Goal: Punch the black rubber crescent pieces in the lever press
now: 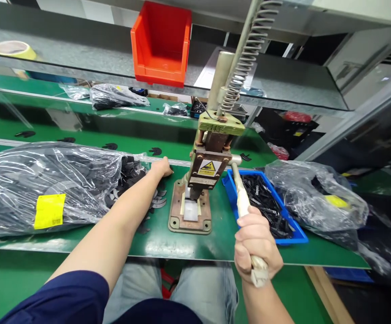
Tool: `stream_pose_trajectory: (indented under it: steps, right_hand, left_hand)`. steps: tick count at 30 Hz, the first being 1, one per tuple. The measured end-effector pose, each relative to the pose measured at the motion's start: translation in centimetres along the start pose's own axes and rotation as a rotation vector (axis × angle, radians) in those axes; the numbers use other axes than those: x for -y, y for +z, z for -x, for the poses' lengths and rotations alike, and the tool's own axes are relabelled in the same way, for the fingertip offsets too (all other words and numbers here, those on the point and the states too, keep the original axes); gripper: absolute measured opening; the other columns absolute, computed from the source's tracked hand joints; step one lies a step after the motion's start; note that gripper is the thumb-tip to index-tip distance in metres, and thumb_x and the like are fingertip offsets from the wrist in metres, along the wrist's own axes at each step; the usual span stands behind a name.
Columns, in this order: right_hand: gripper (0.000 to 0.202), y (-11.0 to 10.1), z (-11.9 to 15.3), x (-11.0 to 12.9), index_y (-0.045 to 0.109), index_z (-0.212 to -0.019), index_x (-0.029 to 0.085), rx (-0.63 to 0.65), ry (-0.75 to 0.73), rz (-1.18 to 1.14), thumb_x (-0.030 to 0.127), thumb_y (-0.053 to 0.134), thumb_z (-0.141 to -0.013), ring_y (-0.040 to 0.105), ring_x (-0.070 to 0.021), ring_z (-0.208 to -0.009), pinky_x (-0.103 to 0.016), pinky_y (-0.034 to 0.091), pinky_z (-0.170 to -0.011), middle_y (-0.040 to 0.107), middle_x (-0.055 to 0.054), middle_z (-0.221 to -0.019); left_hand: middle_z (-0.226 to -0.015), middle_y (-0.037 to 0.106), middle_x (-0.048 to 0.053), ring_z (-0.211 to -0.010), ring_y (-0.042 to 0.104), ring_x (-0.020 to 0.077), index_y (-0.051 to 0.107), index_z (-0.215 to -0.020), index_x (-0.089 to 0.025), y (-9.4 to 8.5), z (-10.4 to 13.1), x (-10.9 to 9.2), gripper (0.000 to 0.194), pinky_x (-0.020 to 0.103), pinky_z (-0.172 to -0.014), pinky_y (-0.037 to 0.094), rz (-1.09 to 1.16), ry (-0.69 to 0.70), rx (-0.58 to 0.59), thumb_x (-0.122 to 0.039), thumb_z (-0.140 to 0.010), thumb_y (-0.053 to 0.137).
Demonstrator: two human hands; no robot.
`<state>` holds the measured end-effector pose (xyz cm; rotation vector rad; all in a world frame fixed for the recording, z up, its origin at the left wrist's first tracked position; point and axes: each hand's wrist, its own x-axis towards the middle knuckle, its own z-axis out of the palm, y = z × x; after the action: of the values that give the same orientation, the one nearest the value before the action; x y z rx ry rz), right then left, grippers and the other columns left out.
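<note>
R hand (pixel 258 245) closed, gripping the near end of a straight lever (pixel 242 198) wrapped in whitish tape; L hand (pixel 161 167) has fingertips hidden, can't tell if it's holding anything. Green flat-topped bench (pixel 220 245) under it all. On its L side, a big clear plastic bag (pixel 87 168) w/ dark pcs, mouth by L hand. Olive-and-brown metal press (pixel 204 166) stands btwn the hands, lever's long axis running from its R side twd the person. Shallow blue plastic tray (pixel 294 238) just R of lever, nearer R hand. Dark curved flat pcs (pixel 159 202) lie loose btwn bag & press, nearer L hand, on the person's side of it.
</note>
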<state>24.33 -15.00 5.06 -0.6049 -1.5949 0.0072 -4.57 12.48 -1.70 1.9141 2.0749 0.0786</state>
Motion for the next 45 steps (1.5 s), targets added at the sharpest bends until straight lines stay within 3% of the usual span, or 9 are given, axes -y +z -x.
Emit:
stream_pose_trajectory:
  steps: [4, 7, 10, 15, 20, 25, 30, 38, 45]
  right_hand:
    - [0.013, 0.1, 0.0, 0.0, 0.061, -0.073, 0.026, -0.004, 0.005, 0.005, 0.021, 0.067, -0.084, 0.067, -0.0219, -0.083, -0.062, 0.056, -0.102, 0.065, 0.001, -0.071]
    - [0.013, 0.1, 0.0, 0.0, 0.060, -0.073, 0.026, -0.001, 0.006, 0.006, 0.023, 0.067, -0.084, 0.067, -0.0220, -0.083, -0.062, 0.055, -0.103, 0.064, 0.002, -0.071]
    - [0.014, 0.2, 0.0, -0.1, 0.060, -0.073, 0.026, -0.007, -0.003, -0.004, 0.024, 0.067, -0.084, 0.067, -0.0214, -0.082, -0.062, 0.055, -0.104, 0.064, 0.002, -0.070]
    - [0.016, 0.6, 0.1, -0.1, 0.059, -0.072, 0.026, -0.043, 0.013, -0.014, 0.027, 0.068, -0.086, 0.067, -0.0211, -0.081, -0.062, 0.055, -0.105, 0.063, 0.002, -0.068]
    - [0.017, 0.7, 0.2, -0.1, 0.059, -0.073, 0.028, -0.040, 0.012, -0.024, 0.028, 0.069, -0.087, 0.067, -0.0212, -0.081, -0.062, 0.055, -0.105, 0.063, 0.002, -0.068]
    - [0.015, 0.6, 0.1, 0.0, 0.061, -0.074, 0.026, -0.023, 0.007, -0.028, 0.026, 0.069, -0.087, 0.068, -0.0206, -0.084, -0.062, 0.055, -0.107, 0.064, 0.003, -0.071]
    - [0.016, 0.6, 0.0, 0.2, 0.060, -0.074, 0.023, -0.020, -0.012, -0.044, 0.022, 0.068, -0.088, 0.068, -0.0195, -0.086, -0.062, 0.055, -0.107, 0.064, 0.003, -0.073]
    - [0.018, 0.8, 0.1, 0.1, 0.061, -0.073, 0.023, -0.041, -0.011, -0.048, 0.026, 0.068, -0.089, 0.069, -0.0198, -0.086, -0.061, 0.055, -0.107, 0.065, 0.002, -0.073]
    - [0.019, 0.9, 0.0, 0.0, 0.060, -0.074, 0.024, -0.050, -0.016, -0.055, 0.027, 0.069, -0.090, 0.069, -0.0189, -0.086, -0.060, 0.055, -0.107, 0.065, 0.003, -0.072]
  left_hand:
    - [-0.123, 0.075, 0.026, -0.117, 0.072, 0.0371, 0.062, -0.127, -0.011, 0.3, 1.5, -1.5, 0.053, 0.038, -0.094, 0.053, 0.077, 0.083, -0.016, -0.035, -0.082, 0.078]
    - [-0.118, 0.077, 0.020, -0.116, 0.072, 0.0330, 0.066, -0.109, -0.017, -0.9, 3.4, -1.9, 0.025, 0.036, -0.095, 0.052, 0.143, 0.175, -0.082, -0.034, -0.091, 0.067]
    - [-0.107, 0.078, 0.014, -0.106, 0.074, 0.0281, 0.063, -0.101, -0.020, -2.2, 5.8, -1.4, 0.017, 0.034, -0.089, 0.053, 0.204, 0.232, -0.151, -0.035, -0.097, 0.057]
    - [-0.065, 0.066, -0.001, -0.058, 0.064, 0.0160, 0.051, -0.082, -0.022, -1.9, 10.9, -0.1, 0.025, 0.026, -0.057, 0.046, 0.708, 0.219, 0.075, -0.038, -0.090, 0.069]
    - [-0.058, 0.059, -0.006, -0.052, 0.056, 0.0105, 0.054, -0.077, -0.020, 0.6, 14.8, 0.5, 0.048, 0.021, -0.051, 0.039, 1.018, 0.216, 0.240, -0.053, -0.073, 0.089]
    - [-0.065, 0.065, -0.004, -0.048, 0.060, 0.0082, 0.057, -0.083, -0.017, 3.3, 14.6, 0.0, 0.053, 0.019, -0.050, 0.046, 1.280, 0.082, 0.227, -0.045, -0.065, 0.098]
    - [-0.070, 0.068, -0.002, -0.051, 0.067, 0.0092, 0.057, -0.086, -0.016, 4.8, 13.8, -1.0, 0.047, 0.022, -0.056, 0.059, 1.359, 0.063, 0.356, -0.035, -0.070, 0.098]
    - [-0.057, 0.069, 0.002, -0.049, 0.069, 0.0125, 0.053, -0.081, -0.018, 3.7, 13.9, -2.1, 0.034, 0.019, -0.050, 0.058, 1.150, 0.018, 0.481, -0.032, -0.089, 0.083]
    - [-0.053, 0.067, 0.001, -0.048, 0.069, 0.0142, 0.049, -0.081, -0.020, 2.9, 14.5, -2.7, 0.040, 0.018, -0.047, 0.055, 1.093, 0.027, 0.510, -0.036, -0.087, 0.085]
